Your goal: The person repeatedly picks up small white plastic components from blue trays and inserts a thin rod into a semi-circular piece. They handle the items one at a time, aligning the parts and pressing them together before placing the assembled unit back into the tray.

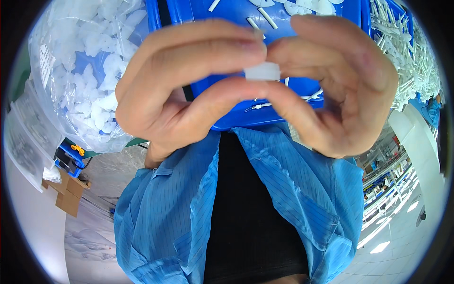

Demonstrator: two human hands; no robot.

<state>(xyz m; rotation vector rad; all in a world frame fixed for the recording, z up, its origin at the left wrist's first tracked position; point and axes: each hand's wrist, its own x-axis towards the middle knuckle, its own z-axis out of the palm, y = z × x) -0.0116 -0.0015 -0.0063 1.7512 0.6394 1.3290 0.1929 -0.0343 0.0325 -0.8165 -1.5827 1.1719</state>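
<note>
A small white translucent plastic piece [262, 72] is pinched between my two hands, raised above a blue tray [227, 119]. My left hand [184, 78] has its thumb under the piece and its fingertips at the upper edge. From the other side, my right hand [340, 80] grips the same piece with thumb and curled fingers. The fingertips are slightly blurred, and part of the piece is hidden by them. Behind the hands, thin white sticks [267, 18] and flat white translucent discs [300, 6] lie in the tray.
To the left sits a large clear plastic bag [85, 61] full of white translucent pieces. A pile of thin white sticks [406, 61] fills the right side. A slim white tool with a metal tip [259, 107] lies at the tray's near side. Cardboard boxes [71, 194] stand low left.
</note>
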